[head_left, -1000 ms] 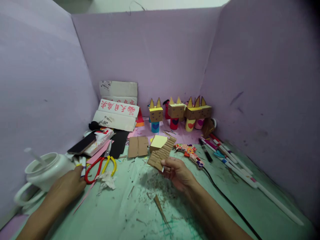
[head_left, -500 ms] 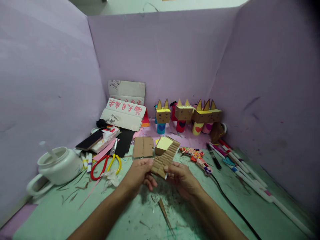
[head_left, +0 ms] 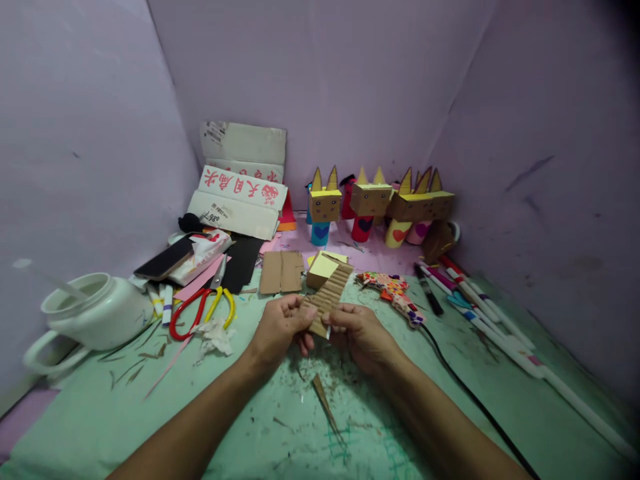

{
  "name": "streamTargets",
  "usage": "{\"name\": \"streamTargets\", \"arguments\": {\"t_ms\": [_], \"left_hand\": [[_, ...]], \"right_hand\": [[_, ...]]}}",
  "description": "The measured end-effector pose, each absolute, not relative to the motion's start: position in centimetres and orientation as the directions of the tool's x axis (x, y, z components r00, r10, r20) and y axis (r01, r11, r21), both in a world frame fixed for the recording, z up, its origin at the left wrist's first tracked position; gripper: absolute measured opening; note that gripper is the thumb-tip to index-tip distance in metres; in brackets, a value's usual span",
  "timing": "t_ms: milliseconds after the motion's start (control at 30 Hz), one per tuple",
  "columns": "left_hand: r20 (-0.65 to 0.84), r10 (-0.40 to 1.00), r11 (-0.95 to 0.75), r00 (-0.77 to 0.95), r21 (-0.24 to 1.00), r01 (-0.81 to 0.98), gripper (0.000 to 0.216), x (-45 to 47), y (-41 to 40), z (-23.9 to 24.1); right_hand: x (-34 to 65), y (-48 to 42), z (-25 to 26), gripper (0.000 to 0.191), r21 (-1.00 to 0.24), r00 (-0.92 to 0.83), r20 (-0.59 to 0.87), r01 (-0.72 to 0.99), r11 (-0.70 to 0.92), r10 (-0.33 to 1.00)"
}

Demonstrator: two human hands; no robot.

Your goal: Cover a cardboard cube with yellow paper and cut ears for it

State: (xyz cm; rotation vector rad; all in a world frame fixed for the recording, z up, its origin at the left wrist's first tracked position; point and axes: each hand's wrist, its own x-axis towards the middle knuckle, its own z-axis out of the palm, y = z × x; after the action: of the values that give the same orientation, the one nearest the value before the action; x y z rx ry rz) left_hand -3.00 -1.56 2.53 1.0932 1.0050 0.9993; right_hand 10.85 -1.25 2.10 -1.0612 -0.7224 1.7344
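Note:
A ridged strip of corrugated cardboard (head_left: pixel 329 295) is held low over the table between my two hands. My left hand (head_left: pixel 283 325) pinches its left side, thumb on top. On its lower right edge, my right hand (head_left: pixel 357 333) grips with thumb and fingers. Just behind the strip, and partly hidden by it, stands a small cardboard box (head_left: pixel 319 270) with a pale yellow top. To the left of that box lies a flat cardboard piece (head_left: pixel 281 272) with a crease down its middle. A thin cardboard scrap (head_left: pixel 325 405) rests on the table in front of my hands.
Red-and-yellow scissors (head_left: pixel 203 308) and a white teapot-like pot (head_left: pixel 97 310) are at left. A patterned glue gun (head_left: pixel 393 293) with a black cord and several markers (head_left: pixel 485 313) lie at right. Cardboard figures with pointed ears (head_left: pixel 371 200) and printed cardboard sheets (head_left: pixel 240 193) stand behind.
The camera view has tilted downward, so the scene sits differently in frame. My left thumb has come further over the cardboard strip, which both hands still hold.

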Motion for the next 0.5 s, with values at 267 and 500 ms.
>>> {"name": "streamTargets", "arguments": {"t_ms": [267, 500], "left_hand": [[-0.199, 0.948, 0.233, 0.247, 0.966, -0.115, 0.044, -2.42, -1.42, 2.76], [-0.218, 0.933, 0.248, 0.285, 0.966, -0.074, 0.041, -2.56, -1.34, 2.7]], "right_hand": [[11.01, -1.14, 2.23, 0.006, -0.814, -0.182, -0.39, -0.389, -0.43, 0.903], [11.06, -1.43, 3.02, 0.013, -0.806, -0.179, -0.4, -0.399, -0.438, 0.899]]}}
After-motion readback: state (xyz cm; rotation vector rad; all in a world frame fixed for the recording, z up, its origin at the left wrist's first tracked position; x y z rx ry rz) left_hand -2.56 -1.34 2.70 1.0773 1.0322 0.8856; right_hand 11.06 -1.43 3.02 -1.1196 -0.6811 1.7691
